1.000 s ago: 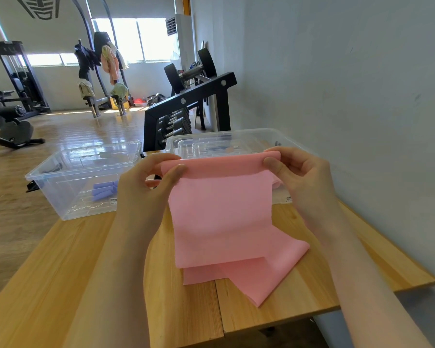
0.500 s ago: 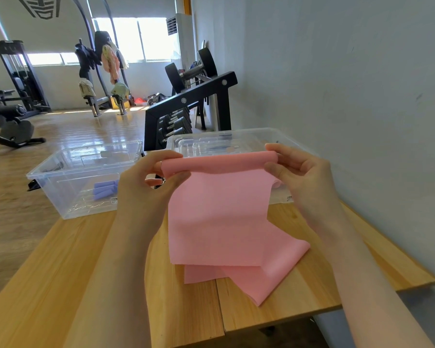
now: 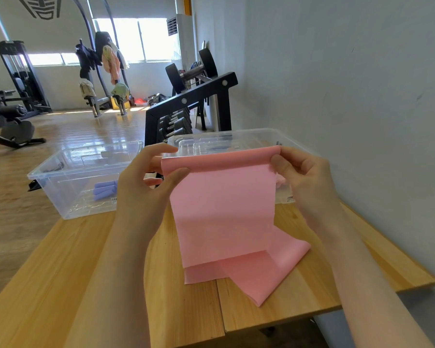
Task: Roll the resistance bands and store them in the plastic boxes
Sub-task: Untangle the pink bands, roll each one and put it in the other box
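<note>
I hold a pink resistance band (image 3: 224,209) up above the wooden table (image 3: 60,285). Its top edge is turned over into a thin roll. My left hand (image 3: 146,182) pinches the roll's left end and my right hand (image 3: 304,177) pinches its right end. The rest of the band hangs down and lies folded on the table. Behind it stand two clear plastic boxes: the left box (image 3: 60,172) holds rolled purple bands (image 3: 104,189), while the right box (image 3: 236,139) is partly hidden by the pink band.
A grey wall (image 3: 349,96) runs close along the table's right side. A black dumbbell rack (image 3: 186,109) stands just behind the boxes. Gym machines (image 3: 15,96) stand further off on the wooden floor. The table's near edge is below my forearms.
The roll at the band's top edge has grown slightly thicker as my fingers turned it. The hanging part has shortened a little and the folded end on the table has shifted upward.
</note>
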